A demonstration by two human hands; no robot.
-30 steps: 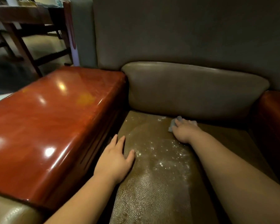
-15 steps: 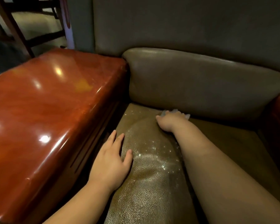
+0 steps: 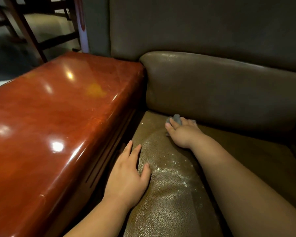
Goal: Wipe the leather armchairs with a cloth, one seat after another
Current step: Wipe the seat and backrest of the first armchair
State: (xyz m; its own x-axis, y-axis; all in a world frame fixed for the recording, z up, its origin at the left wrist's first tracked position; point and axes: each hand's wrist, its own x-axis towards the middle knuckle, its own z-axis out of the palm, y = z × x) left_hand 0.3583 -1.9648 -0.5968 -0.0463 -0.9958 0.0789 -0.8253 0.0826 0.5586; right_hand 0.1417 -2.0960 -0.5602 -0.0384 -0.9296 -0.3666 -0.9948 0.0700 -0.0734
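Cloth [image 3: 176,118], grey, bunched under our right hand [image 3: 184,132] at seat [image 3: 169,202] rear; our left hand [image 3: 126,177] lies flat, fingers spread, beside wooden armrest [image 3: 58,117].

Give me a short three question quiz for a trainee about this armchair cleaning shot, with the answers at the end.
1. Which hand holds the cloth?
2. True or false: the left hand lies flat on the seat cushion, close to the glossy red-brown armrest.
3. Where on the seat is the cloth: A) front edge, B) back, near the backrest cushion, C) on the armrest?

Key
1. The right hand.
2. True.
3. B.
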